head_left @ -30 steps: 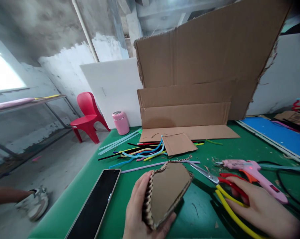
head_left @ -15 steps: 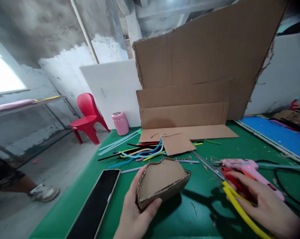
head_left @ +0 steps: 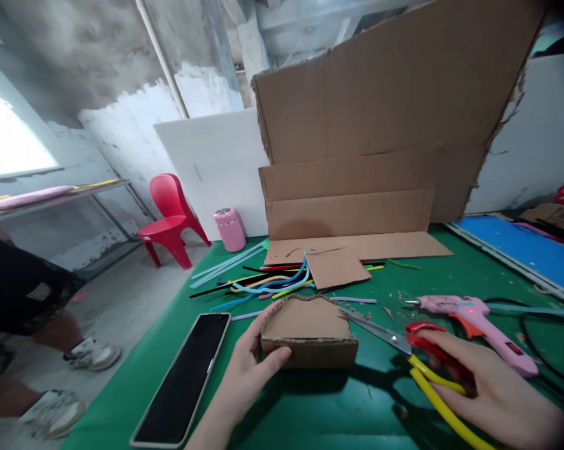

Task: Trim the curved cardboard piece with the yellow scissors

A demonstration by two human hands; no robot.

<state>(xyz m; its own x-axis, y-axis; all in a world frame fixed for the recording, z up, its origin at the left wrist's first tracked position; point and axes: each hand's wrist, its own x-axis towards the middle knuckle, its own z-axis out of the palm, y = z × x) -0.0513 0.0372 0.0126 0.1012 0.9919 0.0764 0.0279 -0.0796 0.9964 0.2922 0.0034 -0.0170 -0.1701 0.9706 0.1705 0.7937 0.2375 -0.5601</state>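
Observation:
A small cardboard box (head_left: 310,355) with an uneven corrugated rim is gripped at its left side by my left hand (head_left: 251,369), thumb on the front wall. My right hand (head_left: 483,381) holds scissors (head_left: 380,332) with red and yellow handles, fingers wrapped about the grips. The blades point left, with their tips at the box's back right corner; I cannot tell whether they touch it. Just beyond my right hand lies a pink glue gun (head_left: 473,315) with an orange trigger and a small red light. Left of my left hand is a smartphone (head_left: 184,384), dark screen up.
Pipe cleaners (head_left: 263,284) in several colours and a loose cardboard square (head_left: 338,269) lie behind the box. A large cardboard sheet (head_left: 380,112) stands at the back, near a pink canister (head_left: 230,230). A red chair (head_left: 168,219) and a person's legs (head_left: 57,337) are left of the green table (head_left: 117,381).
The box has turned and levelled, so its front wall faces me. The scissors' tips have moved left and down to its corner. More of the person at left has come into view.

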